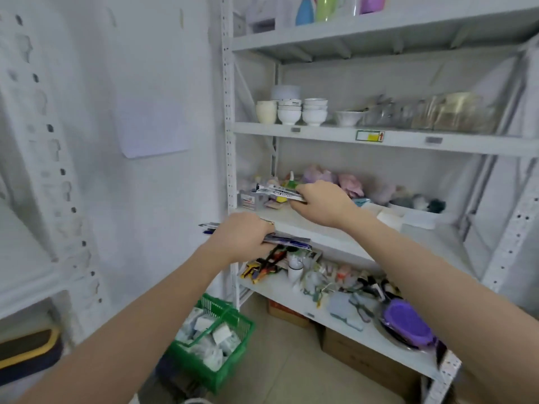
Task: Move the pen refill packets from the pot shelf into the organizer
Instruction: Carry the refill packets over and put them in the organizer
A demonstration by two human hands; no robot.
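My right hand grips a long white pen refill packet and holds it over the small grey organizer at the left end of the middle shelf. The packet's far end lies above the organizer's compartments. My left hand is lower, in front of the shelf edge, gripping a bundle of several refill packets; their ends stick out on both sides of the fist. I cannot tell whether any packets lie inside the organizer.
White metal shelving holds bowls and cups above, soft toys beside the organizer, and cluttered tools and a purple-lidded pot below. A green basket stands on the floor. A white wall is at the left.
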